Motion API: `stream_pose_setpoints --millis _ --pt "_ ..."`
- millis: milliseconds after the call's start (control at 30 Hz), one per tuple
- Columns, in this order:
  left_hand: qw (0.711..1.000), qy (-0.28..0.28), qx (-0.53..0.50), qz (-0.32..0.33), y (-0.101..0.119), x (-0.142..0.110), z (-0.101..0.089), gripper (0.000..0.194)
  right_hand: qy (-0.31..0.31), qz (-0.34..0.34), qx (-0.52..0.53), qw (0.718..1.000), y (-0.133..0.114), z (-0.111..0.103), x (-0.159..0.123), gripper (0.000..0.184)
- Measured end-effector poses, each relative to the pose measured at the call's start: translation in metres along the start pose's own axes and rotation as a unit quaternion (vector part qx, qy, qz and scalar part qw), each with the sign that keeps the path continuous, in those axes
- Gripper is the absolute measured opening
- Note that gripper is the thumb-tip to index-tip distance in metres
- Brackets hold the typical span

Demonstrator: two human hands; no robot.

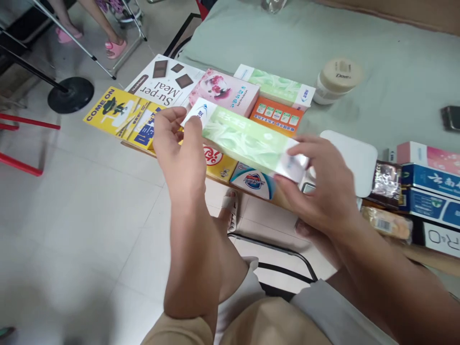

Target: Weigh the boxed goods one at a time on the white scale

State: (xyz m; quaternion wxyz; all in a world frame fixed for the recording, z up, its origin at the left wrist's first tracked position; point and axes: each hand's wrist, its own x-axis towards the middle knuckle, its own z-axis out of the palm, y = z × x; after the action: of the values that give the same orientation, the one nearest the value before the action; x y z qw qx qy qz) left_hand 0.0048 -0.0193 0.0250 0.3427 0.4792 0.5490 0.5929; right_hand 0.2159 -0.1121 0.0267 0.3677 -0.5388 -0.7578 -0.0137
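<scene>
Between my two hands I hold a long green-and-white box [247, 139], raised above other packages at the table's edge. My left hand [183, 148] grips its left end, thumb on top. My right hand [323, 177] pinches the right end between thumb and fingers. Below and behind it lie a yellow box [219, 163], a white-and-blue soap box [252, 181], an orange box [276, 116] and a pink floral box [224, 91]. A similar green box [275, 86] lies farther back. The bottom of the held box is hidden.
A Dove jar [338, 81] stands on the green-covered surface [287, 38]. To the right are a white flat object [354, 160], blue boxes [431, 201] and a wrapped bar [388, 223]. White and yellow flat packages lie left. Another person's feet in pink sandals [115, 49] show at upper left.
</scene>
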Motion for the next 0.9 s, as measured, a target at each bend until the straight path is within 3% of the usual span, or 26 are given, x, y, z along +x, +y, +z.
stream_pose_setpoints --millis 133,267,333,433,567,633,700,800,900 --pt "0.993 -0.101 -0.052 0.025 0.021 -0.034 0.028 0.008 0.034 0.023 0.002 0.999 0.031 -0.053 -0.03 0.043" --pt "0.985 -0.167 0.031 0.004 0.027 -0.071 0.071 0.022 0.023 0.067 -0.075 0.995 0.075 -0.085 -0.042 0.03" --pt "0.976 -0.201 0.078 -0.037 0.024 -0.082 0.09 0.025 0.008 0.097 -0.105 0.99 0.097 -0.093 -0.044 0.024" --pt "0.961 -0.233 0.115 -0.094 0.024 -0.093 0.11 0.03 -0.022 0.145 -0.093 0.985 0.123 -0.096 -0.048 0.027" --pt "0.938 -0.275 0.174 -0.123 0.032 -0.098 0.116 0.038 -0.021 0.169 -0.073 0.983 0.137 -0.096 -0.053 0.032" --pt "0.912 -0.284 0.281 -0.092 0.034 -0.098 0.114 0.039 -0.022 0.176 -0.064 0.982 0.137 -0.097 -0.052 0.031" --pt "0.898 -0.258 0.357 -0.021 0.033 -0.096 0.111 0.038 -0.013 0.188 -0.058 0.98 0.136 -0.099 -0.052 0.029" --pt "0.91 -0.224 0.332 0.11 0.026 -0.094 0.108 0.036 0.034 0.228 -0.069 0.971 0.136 -0.103 -0.055 0.024" --pt "0.9 -0.266 0.288 0.189 0.018 -0.094 0.108 0.044 0.093 0.264 -0.08 0.957 0.138 -0.106 -0.064 0.022"
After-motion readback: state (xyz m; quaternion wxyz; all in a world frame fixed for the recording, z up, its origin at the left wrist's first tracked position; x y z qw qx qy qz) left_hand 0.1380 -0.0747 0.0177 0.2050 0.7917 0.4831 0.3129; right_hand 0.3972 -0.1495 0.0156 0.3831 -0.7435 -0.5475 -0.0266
